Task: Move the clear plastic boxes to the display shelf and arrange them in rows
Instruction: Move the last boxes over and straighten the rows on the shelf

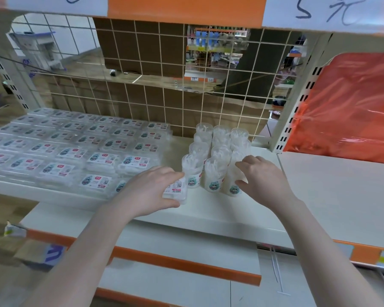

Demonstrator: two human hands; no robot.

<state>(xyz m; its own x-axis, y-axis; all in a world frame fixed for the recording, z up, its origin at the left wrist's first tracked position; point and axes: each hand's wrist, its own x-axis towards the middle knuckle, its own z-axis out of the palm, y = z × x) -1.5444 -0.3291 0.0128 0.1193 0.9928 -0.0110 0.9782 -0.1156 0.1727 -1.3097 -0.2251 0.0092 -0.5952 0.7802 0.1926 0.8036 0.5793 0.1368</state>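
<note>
Several flat clear plastic boxes (75, 147) with small printed labels lie in rows across the left half of the white display shelf (208, 209). My left hand (152, 191) grips one more clear box (175, 191) at the front of the shelf, at the right end of the front row, thumb under its near edge. My right hand (262, 176) rests with spread fingers on the front right tube of a group of clear round tubes (217, 151) filled with white sticks, which stand in rows to the right of the boxes.
A wire grid (164, 85) closes the back of the shelf. An orange plastic bag (350, 107) lies on the neighbouring shelf at the right, beyond a perforated upright (297, 107). Lower shelves with orange edges (182, 262) sit below my arms.
</note>
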